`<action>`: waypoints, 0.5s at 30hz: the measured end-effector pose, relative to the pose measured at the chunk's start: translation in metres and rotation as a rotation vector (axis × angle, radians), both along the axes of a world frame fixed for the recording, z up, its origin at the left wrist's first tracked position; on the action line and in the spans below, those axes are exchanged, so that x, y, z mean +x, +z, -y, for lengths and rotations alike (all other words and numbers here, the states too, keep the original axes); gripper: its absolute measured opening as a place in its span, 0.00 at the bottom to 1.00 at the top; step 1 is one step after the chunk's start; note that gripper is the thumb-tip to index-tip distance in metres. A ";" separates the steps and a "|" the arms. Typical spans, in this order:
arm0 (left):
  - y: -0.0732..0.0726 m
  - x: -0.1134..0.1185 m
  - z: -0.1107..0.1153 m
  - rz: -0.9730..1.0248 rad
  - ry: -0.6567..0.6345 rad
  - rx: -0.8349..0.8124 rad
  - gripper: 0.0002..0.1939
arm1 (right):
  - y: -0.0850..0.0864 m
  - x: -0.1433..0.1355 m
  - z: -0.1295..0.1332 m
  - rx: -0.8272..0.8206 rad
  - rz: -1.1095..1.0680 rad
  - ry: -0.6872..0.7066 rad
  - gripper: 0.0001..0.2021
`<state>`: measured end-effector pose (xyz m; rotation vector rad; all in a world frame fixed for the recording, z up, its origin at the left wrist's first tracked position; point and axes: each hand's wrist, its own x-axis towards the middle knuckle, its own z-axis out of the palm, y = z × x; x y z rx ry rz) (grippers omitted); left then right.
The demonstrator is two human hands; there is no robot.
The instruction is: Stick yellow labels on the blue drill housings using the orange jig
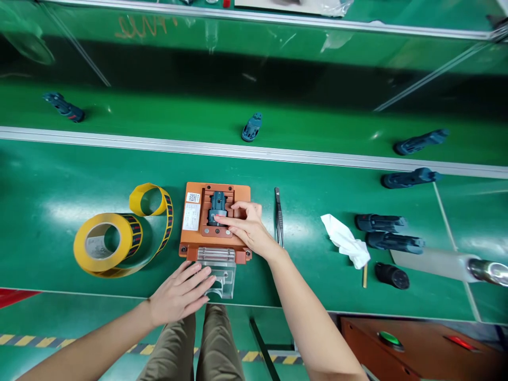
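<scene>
A dark blue plastic housing part (218,202) lies in the recess of an orange fixture (242,191). My right hand (252,226) reaches over the fixture from the right, with one fingertip resting on the lower part of the housing. Its other fingers are apart and bent over the recess's right side; no grip around the part shows. At the fixture's near edge, a hinged clear plastic flap (228,280) is folded down toward me. My left hand (180,293) lies on the flap's left side, fingers stretched out and holding nothing.
Left stands a yellow label roll (83,246) with a curling strip. Black tweezers (279,214) lie right of the fixture; beyond are a white cloth (345,241), a black cylinder (391,276) and several dark blue housings (408,178). A metal rail (159,148) crosses behind.
</scene>
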<state>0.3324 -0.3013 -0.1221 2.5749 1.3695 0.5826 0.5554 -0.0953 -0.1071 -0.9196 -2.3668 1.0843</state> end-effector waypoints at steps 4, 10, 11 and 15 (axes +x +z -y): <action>-0.001 0.000 -0.001 -0.011 -0.008 0.016 0.24 | 0.002 -0.004 0.001 -0.015 0.005 0.007 0.17; -0.003 0.000 0.001 -0.033 -0.004 0.020 0.25 | 0.003 -0.015 -0.015 -0.003 0.021 -0.004 0.17; -0.004 0.000 0.001 -0.036 0.001 0.019 0.25 | 0.003 -0.017 -0.016 -0.005 0.024 0.004 0.17; -0.005 0.000 0.002 -0.036 0.006 0.010 0.27 | 0.008 -0.017 -0.015 -0.040 0.027 0.051 0.17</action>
